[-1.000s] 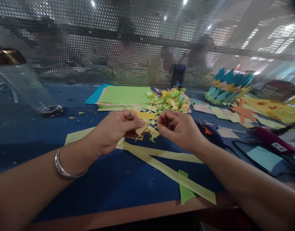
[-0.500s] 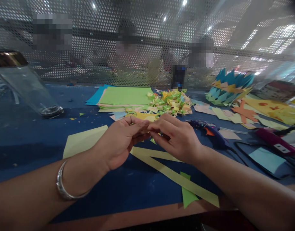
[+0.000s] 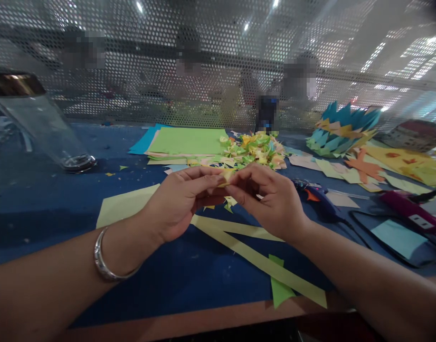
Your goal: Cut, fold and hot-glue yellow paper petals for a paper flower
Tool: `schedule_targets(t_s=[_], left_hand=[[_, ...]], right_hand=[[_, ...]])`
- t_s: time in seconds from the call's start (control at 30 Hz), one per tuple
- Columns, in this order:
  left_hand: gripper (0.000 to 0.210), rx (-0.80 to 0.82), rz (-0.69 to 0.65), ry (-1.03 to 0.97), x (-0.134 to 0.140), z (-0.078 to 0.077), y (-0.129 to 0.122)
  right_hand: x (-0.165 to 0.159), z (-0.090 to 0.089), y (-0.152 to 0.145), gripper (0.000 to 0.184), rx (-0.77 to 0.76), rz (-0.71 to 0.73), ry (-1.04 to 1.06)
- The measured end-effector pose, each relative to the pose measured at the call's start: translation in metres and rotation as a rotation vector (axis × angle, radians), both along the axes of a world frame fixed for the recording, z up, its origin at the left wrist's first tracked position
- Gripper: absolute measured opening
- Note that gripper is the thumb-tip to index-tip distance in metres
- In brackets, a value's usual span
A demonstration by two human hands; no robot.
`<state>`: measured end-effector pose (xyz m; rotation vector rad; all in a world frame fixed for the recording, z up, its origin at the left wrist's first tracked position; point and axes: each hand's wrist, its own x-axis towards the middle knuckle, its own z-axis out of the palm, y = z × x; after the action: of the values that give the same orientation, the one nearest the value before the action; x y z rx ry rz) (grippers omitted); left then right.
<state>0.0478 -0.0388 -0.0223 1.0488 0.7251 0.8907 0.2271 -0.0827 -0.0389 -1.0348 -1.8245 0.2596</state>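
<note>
Between my two hands is a small piece of pale yellow paper [image 3: 226, 177], mostly covered by fingertips. My left hand [image 3: 185, 199], with a silver bangle on its wrist, pinches the paper from the left. From the right, my right hand [image 3: 268, 197] pinches it between thumb and forefinger. Below them, pale yellow paper strips [image 3: 253, 254] lie in a V on the blue table [image 3: 175, 289]. A green paper scrap [image 3: 280, 285] sits under the longer strip. Behind my hands is a heap of small folded paper pieces [image 3: 257, 147], yellow and green.
A glass bottle [image 3: 50, 128] stands at left. Stacked coloured sheets [image 3: 189, 141] lie at the back, with a pale sheet [image 3: 123, 204] nearer. At right are a glue gun [image 3: 321, 202], a purple power strip [image 3: 413, 209], a cord and a blue paper crown [image 3: 346, 126]. A perforated metal screen [image 3: 150, 85] rises behind.
My right hand's fingers have shifted slightly on the paper, and more of its yellow shows between the fingertips. The view has moved a little.
</note>
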Motion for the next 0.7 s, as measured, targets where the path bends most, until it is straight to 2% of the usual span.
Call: schedule_targets(t_s=[0.17,0.3,0.4,0.57,0.7], left_hand=[[0.009,0.066,0.018,0.007,0.0002,-0.0008,-0.0006],[0.014,0.102,0.003,0.033,-0.0009,-0.0009,-0.0004],[0.017,0.067,-0.043,0.059,-0.0019,-0.0004,0.0022],[0.016,-0.039,-0.068,0.049,-0.0033,-0.0001,0.0058],[0.015,-0.052,-0.09,0.09,-0.0041,-0.0009,0.0043]], right_hand=[[-0.001,0.0034,0.0014,0.01,-0.152,-0.003,0.123],[-0.0002,0.0026,0.0025,0.011,-0.183,0.014,0.138],[0.0013,0.001,0.0023,0.009,-0.137,0.008,0.06],[0.0036,0.0019,0.0004,0.002,0.038,0.035,-0.121],[0.0038,0.0035,0.0002,0.002,0.102,0.026,-0.202]])
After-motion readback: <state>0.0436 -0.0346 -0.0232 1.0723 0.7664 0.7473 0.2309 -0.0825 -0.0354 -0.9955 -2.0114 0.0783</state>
